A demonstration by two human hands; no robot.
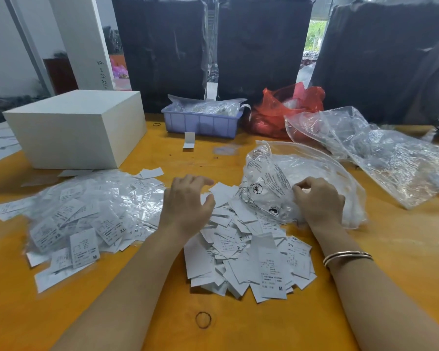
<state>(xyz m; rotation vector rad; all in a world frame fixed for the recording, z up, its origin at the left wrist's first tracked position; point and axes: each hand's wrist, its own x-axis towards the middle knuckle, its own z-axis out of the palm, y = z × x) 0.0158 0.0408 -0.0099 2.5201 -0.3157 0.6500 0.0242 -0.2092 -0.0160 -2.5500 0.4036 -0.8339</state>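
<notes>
While the right hand (319,200) pinches the clear printed bag (266,183) at two o'clock of the label pile (249,252), the left hand (188,203) spreads its fingers (203,181) loosely above it.

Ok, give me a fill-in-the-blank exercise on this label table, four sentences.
1. The right hand grips a clear printed bag and wears bangles on its ____.
2. The crumpled bag beside the tray is coloured ____.
3. The foam block stands on the person's ____ side.
4. The loose labels below the left hand are coloured ____.

Missing words: wrist; red; left; white.
</notes>
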